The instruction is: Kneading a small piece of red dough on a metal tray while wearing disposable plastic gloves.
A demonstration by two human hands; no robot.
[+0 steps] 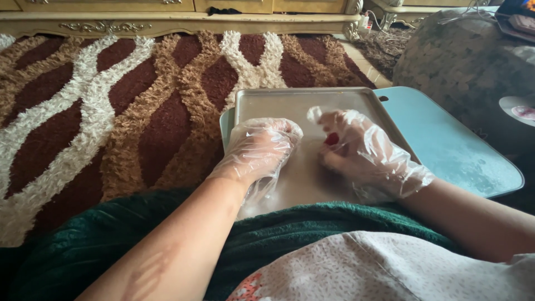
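I'm in a home, sitting low in a living room. A shaggy rug (128,106) in brown, maroon and cream waves covers the floor from nine to twelve o'clock. Along twelve o'clock runs the carved, gilded base of a cream cabinet (184,22). At two o'clock sits a grey patterned cushion (468,67), with cables (384,25) on the floor beside it. A green blanket (83,245) lies over my lap at six.

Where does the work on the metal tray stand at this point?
Done: both hands wear clear plastic gloves, and the metal tray sits on a light-blue board. In hand: the right hand pinches something small and red; the left hand rests closed beside it. Left: the tray shows nothing else.
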